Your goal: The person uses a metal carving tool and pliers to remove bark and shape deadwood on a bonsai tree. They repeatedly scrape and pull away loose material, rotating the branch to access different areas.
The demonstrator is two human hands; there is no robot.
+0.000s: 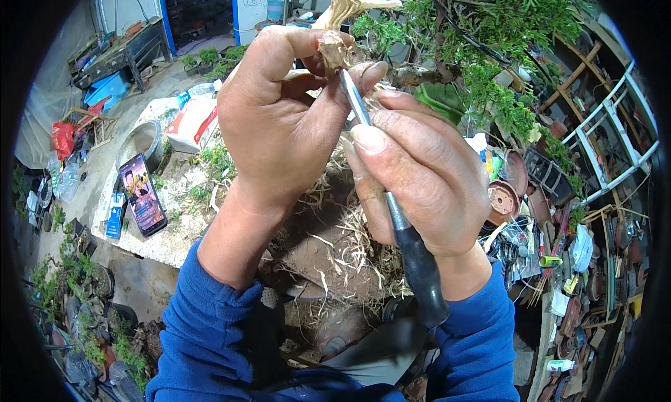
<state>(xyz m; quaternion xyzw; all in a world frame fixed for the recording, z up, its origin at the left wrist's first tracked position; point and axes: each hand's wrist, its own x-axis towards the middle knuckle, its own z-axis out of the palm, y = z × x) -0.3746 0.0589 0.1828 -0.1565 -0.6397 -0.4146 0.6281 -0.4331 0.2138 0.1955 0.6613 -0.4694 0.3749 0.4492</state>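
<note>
steel tool (391, 206) clamped in right hand (419, 185); left hand (279, 115) pinches bare branch (335, 49), tool tip hidden.

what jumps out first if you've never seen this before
Dead centre, the left hand grips a pale bare trunk while the right hand presses a black-handled metal tool against it. Green foliage spreads upper right, and a phone lies on the slab at left.

A phone (142, 194) lies on the slab (168, 238) (left of both hands).
</note>
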